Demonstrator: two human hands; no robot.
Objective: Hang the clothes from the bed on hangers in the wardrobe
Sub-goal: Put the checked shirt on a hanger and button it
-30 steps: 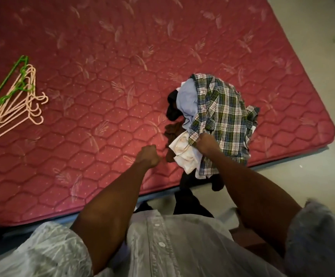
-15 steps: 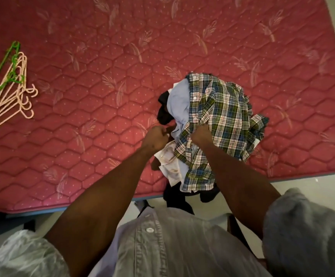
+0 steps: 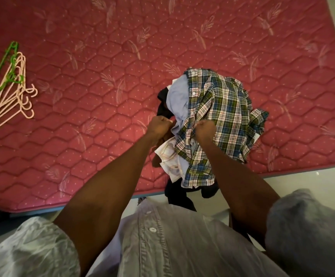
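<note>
1. Lying in a heap near the front edge of the red quilted mattress (image 3: 102,80), the pile of clothes (image 3: 198,136) has a green, blue and white plaid shirt (image 3: 222,108) on top.
2. Under the plaid shirt, a pale blue garment (image 3: 179,100) shows at the pile's left side, with a dark garment (image 3: 163,106) just beyond it and a cream-white cloth (image 3: 169,156) lower down.
3. A dark piece of clothing (image 3: 177,193) hangs over the mattress edge toward the floor.
4. The right hand (image 3: 205,127) is closed in a fist around a fold of the plaid shirt, near its buttoned front edge.
5. The left hand (image 3: 160,124) has its fingers curled tight at the left edge of the pile, touching the pale blue garment; whether it actually pinches cloth cannot be told.
6. The two hands sit close together, with a strip of the shirt's edge between them.
7. Far to the left on the mattress, well apart from the pile, lies a bundle of pink hangers (image 3: 8,100) with a green hanger (image 3: 1,66) on top of them.
8. The person wears a grey short-sleeved buttoned shirt (image 3: 162,246).
</note>
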